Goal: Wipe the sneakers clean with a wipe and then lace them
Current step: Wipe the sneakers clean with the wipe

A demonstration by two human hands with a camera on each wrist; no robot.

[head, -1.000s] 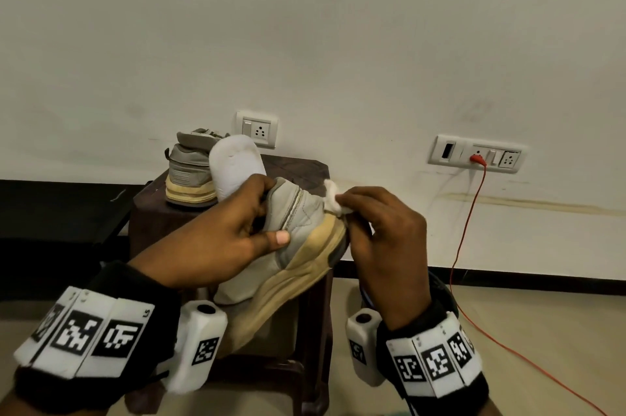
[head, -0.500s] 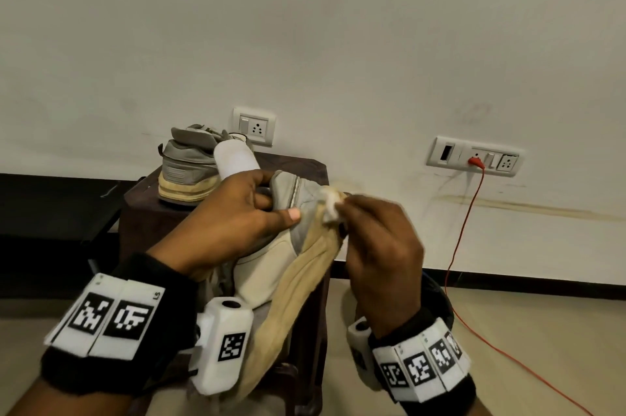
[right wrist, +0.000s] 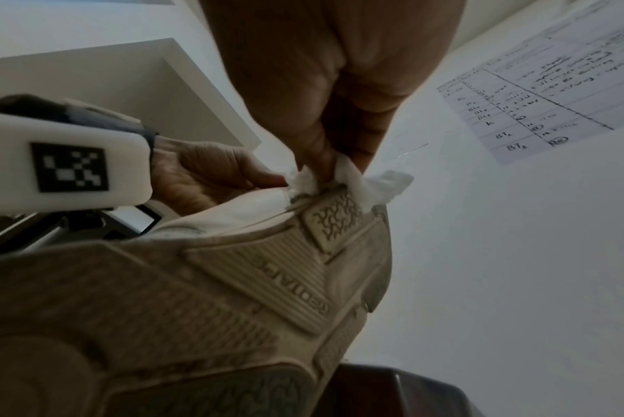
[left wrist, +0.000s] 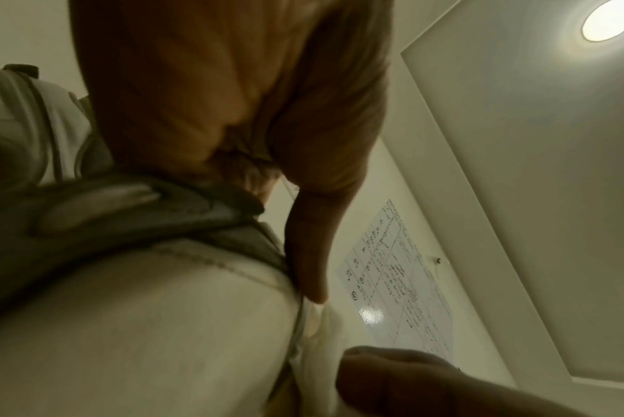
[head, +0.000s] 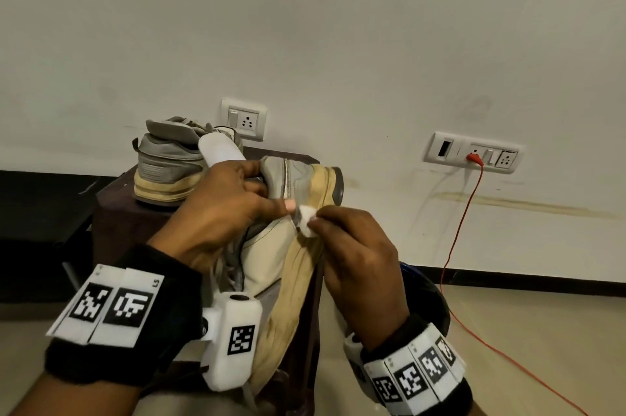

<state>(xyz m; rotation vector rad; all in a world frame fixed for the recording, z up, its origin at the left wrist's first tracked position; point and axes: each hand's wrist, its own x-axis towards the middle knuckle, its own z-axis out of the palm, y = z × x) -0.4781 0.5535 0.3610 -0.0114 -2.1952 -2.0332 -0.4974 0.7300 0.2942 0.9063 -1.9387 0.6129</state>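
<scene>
A grey and cream sneaker [head: 271, 256] with a yellowed sole is tilted heel up in front of me. My left hand [head: 233, 208] grips it at the heel collar, thumb along its side. My right hand [head: 345, 246] pinches a small white wipe [head: 306, 217] and presses it on the sneaker's side where upper meets midsole. In the right wrist view the wipe [right wrist: 357, 183] sits at the sole's edge above the tread [right wrist: 232, 282]. In the left wrist view the sneaker's cream upper [left wrist: 142, 324] fills the lower left. A second sneaker [head: 169, 164] stands on the stool behind.
A dark brown stool [head: 111, 212] stands against the white wall. A white bottle [head: 220, 149] stands by the second sneaker. Wall sockets [head: 244, 119] and a switch plate [head: 472, 153] with a red cable [head: 457, 263] trailing over the floor are at right.
The left hand has turned the sneaker more upright, heel up. The right hand has slid the wipe from the heel end down along the side toward me.
</scene>
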